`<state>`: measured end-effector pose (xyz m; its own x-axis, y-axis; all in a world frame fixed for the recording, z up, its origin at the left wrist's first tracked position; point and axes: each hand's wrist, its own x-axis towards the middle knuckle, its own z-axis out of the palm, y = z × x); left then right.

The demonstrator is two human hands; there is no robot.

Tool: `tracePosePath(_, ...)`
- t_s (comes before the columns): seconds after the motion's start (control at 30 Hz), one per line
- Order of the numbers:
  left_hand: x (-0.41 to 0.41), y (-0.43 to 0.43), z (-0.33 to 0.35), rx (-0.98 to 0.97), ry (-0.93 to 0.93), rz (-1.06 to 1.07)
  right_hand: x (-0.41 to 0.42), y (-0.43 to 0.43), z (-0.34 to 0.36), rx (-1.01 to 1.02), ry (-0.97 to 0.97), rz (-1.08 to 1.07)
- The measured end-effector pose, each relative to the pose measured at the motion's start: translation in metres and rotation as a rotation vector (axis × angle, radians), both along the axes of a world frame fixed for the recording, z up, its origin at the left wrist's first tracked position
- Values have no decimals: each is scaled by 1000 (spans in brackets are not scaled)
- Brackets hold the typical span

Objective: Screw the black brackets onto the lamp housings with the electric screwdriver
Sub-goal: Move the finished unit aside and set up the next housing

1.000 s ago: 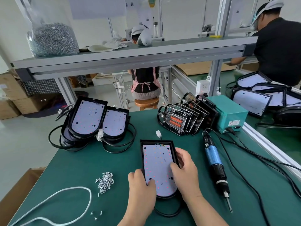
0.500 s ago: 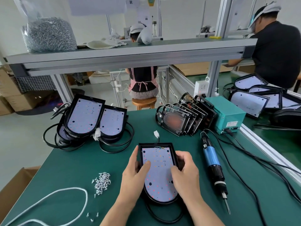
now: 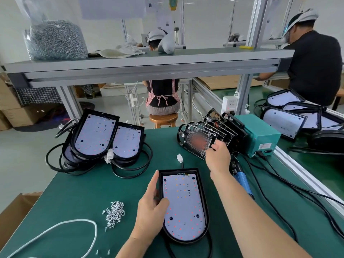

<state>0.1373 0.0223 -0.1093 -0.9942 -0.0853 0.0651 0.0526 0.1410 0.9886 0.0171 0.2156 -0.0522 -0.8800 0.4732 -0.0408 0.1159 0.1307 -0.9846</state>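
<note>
A worker's left hand (image 3: 151, 211) grips the left side of a lamp housing (image 3: 183, 205) lying face up on the green table (image 3: 74, 192), thumb on its white LED board and forefinger straight along the black wall. The right hand (image 3: 217, 155), well apart from the left, reaches across to a row of black brackets (image 3: 214, 127) that stand leaning against a teal power box (image 3: 260, 135); its fingers pinch the right edge of the front bracket (image 3: 197, 142). The electric screwdriver (image 3: 242, 180) lies on the table beneath the outstretched right forearm, which hides much of it. A small heap of screws (image 3: 114, 213) and a loop of white cord (image 3: 74, 231) sit left of the housing, with more housings (image 3: 96, 136) and coiled black cables stacked beyond. On the shelf above stands a clear bag of screws (image 3: 54, 40). Two other workers, one seated on a stool (image 3: 162, 97), one in black (image 3: 316, 62), sit at neighbouring benches.
</note>
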Motion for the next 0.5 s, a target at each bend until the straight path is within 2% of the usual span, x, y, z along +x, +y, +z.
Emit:
tracePosePath(0.17, 1, 4, 4, -4, 24, 17, -28, 8, 2, 271, -111, -101)
tracePosePath(0.27, 2, 5, 8, -29, 43, 44, -33, 6, 0, 374, -90, -146)
tracePosePath(0.37, 2, 5, 9, -37, 51, 65, -35, 4, -3, 411, -75, -127)
tracePosePath(0.5, 2, 5, 10, -57, 55, 82, -34, 5, -6, 356, -3, -96)
